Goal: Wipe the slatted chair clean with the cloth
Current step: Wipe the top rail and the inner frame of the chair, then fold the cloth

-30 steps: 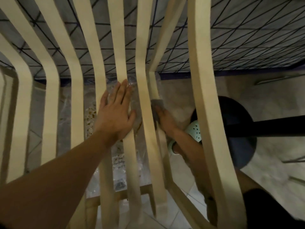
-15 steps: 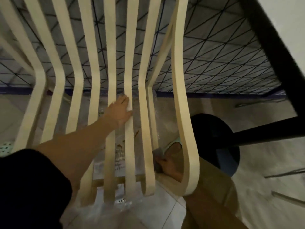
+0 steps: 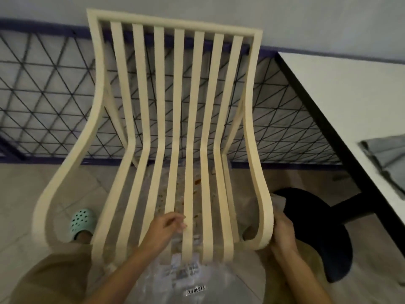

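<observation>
Left hand, grip loosely curled, rests on the seat slats; right hand grips one cloth at the right rail of one slatted chair, seven slats, over plastic sheet on tiled floor, one white worktop right, mesh fence behind.

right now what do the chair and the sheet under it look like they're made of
Slatted chair: cream, matte, smoothly bent slats, no grain visible; painted wood or plastic, cannot tell. Sheet: clear plastic film, seemingly; glossy, crinkled, floor shows through.
</observation>
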